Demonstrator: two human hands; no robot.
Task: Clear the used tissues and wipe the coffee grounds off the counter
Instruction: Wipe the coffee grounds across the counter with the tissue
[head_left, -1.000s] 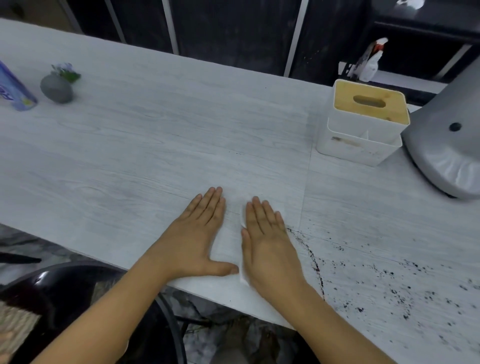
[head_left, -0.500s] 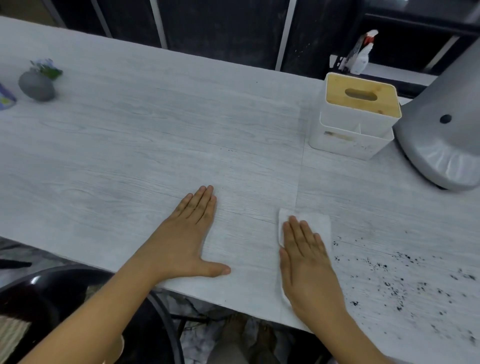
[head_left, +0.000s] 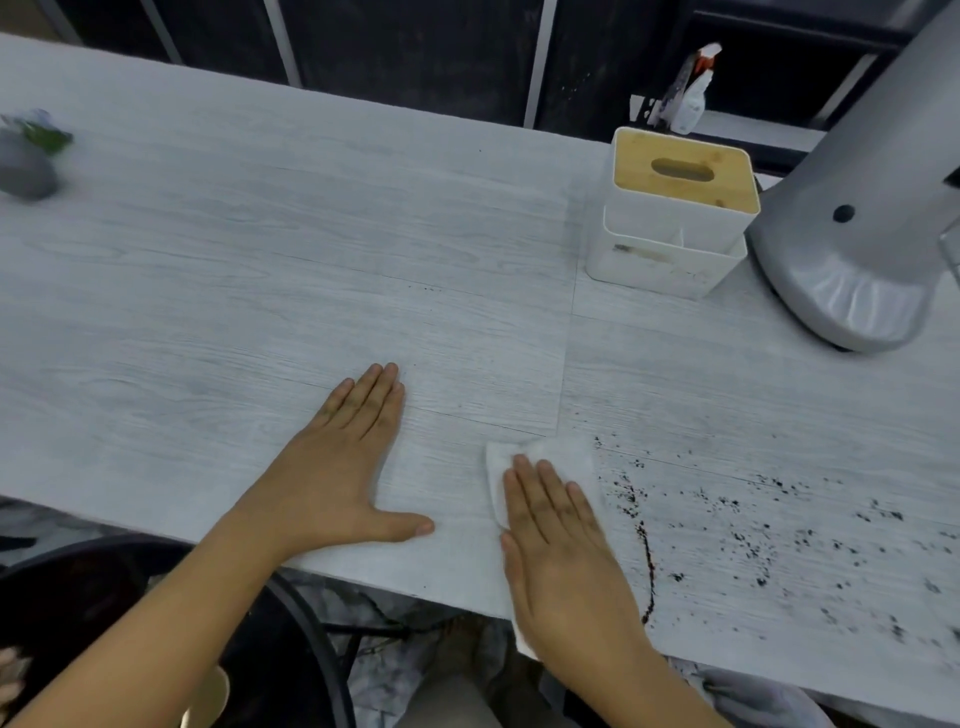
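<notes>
low and centre-right in the frame, flat right hand (head_left: 566, 551) presses a folded white tissue (head_left: 545, 457) on the pale wood-grain counter (head_left: 260, 260); black coffee grounds (head_left: 753, 525) lie beside it. left hand (head_left: 337, 467) rests spread, empty. wiping step; next sweep must gather grounds rightward.

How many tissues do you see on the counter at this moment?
1: a white tissue lies flat under the right hand at the near counter edge, beside the coffee grounds. Others may be hidden.

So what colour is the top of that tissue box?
Light wooden tan, on the white tissue box, seen in the head view.
</notes>
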